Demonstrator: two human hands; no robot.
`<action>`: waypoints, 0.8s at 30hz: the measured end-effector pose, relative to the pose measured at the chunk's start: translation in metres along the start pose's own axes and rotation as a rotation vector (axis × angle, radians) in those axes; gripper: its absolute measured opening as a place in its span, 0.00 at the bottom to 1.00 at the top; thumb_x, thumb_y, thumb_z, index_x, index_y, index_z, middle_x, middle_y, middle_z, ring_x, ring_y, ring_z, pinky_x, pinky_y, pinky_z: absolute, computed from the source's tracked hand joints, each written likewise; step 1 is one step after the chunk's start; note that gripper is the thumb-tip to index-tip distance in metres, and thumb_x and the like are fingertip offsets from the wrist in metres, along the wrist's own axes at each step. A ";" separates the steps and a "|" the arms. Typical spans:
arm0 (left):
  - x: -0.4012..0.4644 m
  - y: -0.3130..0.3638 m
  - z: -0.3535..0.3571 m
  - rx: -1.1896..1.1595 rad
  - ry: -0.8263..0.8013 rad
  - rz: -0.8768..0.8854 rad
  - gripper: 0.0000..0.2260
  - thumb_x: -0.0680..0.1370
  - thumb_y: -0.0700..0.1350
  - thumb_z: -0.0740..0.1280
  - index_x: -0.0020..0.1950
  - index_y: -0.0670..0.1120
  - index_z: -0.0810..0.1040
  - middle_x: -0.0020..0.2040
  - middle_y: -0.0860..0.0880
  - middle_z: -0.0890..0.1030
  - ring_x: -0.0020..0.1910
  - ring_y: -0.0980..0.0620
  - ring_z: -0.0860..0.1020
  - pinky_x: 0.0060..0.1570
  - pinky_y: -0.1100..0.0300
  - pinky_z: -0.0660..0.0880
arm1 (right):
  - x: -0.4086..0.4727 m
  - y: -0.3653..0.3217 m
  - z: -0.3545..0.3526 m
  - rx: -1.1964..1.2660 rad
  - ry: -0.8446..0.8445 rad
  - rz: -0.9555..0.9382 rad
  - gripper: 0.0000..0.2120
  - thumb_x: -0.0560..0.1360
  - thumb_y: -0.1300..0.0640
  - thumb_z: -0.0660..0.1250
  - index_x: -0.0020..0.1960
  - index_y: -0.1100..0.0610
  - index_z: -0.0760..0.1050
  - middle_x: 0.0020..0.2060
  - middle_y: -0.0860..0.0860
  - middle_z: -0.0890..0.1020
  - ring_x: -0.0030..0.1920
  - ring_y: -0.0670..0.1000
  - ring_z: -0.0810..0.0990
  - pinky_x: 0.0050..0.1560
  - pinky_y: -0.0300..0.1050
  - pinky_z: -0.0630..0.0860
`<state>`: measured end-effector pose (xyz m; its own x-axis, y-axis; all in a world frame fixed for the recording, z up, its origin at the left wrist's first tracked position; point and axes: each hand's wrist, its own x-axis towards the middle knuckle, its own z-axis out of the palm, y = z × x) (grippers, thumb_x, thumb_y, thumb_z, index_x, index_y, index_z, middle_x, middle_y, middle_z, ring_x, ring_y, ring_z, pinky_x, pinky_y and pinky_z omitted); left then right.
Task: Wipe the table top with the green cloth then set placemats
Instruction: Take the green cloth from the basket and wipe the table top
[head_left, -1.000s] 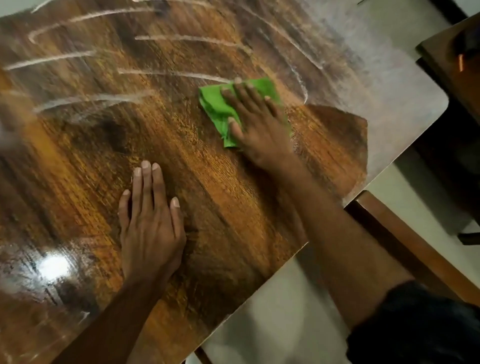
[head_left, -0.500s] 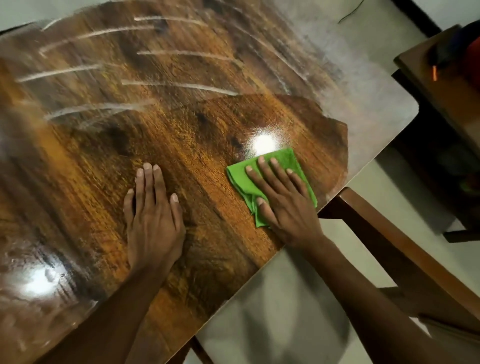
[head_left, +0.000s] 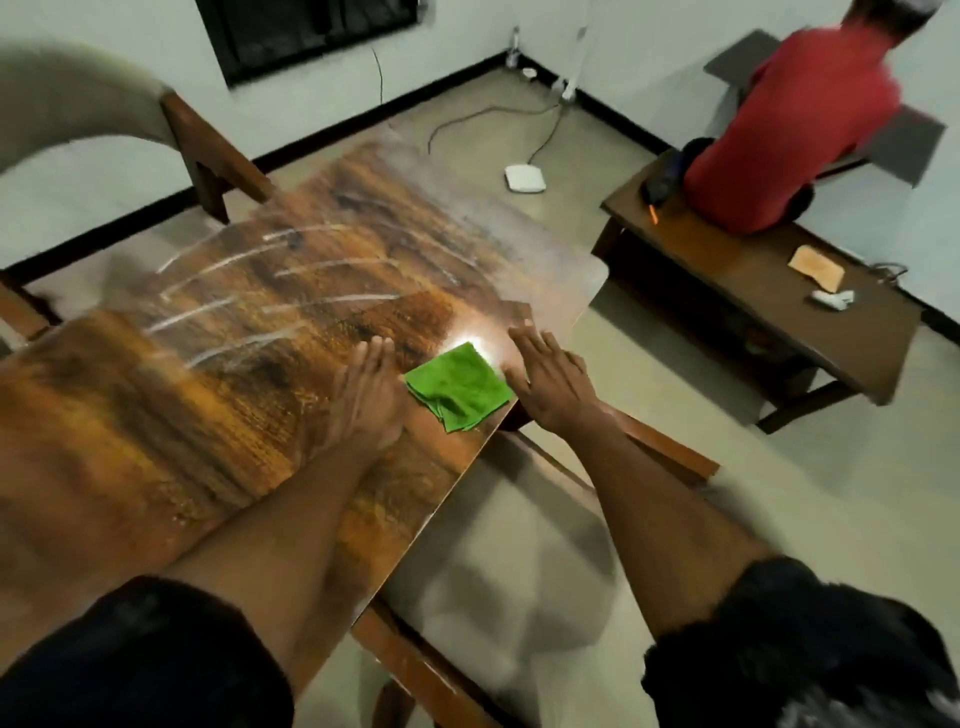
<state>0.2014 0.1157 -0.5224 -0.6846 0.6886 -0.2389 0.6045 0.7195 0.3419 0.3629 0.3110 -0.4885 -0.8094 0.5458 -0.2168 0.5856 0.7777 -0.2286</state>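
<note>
Green cloth (head_left: 458, 385) untouched, both hands flat

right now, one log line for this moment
green cloth folded near table edge | left hand flat beside it | right hand open, off cloth

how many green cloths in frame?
1. The green cloth lies folded on the table near its right edge, between the left hand and right hand.
</note>
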 end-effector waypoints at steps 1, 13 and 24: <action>-0.013 0.014 -0.014 0.022 0.004 0.063 0.27 0.88 0.49 0.49 0.86 0.43 0.47 0.87 0.46 0.48 0.86 0.47 0.47 0.82 0.46 0.50 | -0.021 0.001 -0.014 0.011 0.020 0.055 0.30 0.87 0.43 0.53 0.86 0.51 0.53 0.85 0.52 0.56 0.85 0.55 0.54 0.78 0.59 0.60; -0.107 0.129 -0.061 0.233 0.068 0.529 0.30 0.86 0.46 0.54 0.86 0.42 0.47 0.86 0.45 0.50 0.86 0.47 0.48 0.82 0.48 0.49 | -0.242 0.047 -0.070 0.045 0.201 0.487 0.29 0.87 0.48 0.56 0.84 0.57 0.54 0.84 0.56 0.58 0.83 0.58 0.58 0.80 0.61 0.60; -0.165 0.232 -0.049 0.257 0.105 0.818 0.32 0.85 0.45 0.57 0.86 0.43 0.46 0.86 0.45 0.50 0.86 0.48 0.49 0.82 0.47 0.52 | -0.323 0.065 -0.086 0.065 0.325 0.596 0.30 0.89 0.46 0.50 0.86 0.56 0.48 0.86 0.55 0.51 0.85 0.56 0.49 0.82 0.58 0.53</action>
<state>0.4349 0.1649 -0.3590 -0.0207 0.9964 0.0820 0.9886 0.0081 0.1502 0.6580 0.2120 -0.3516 -0.3137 0.9491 -0.0295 0.9288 0.3003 -0.2171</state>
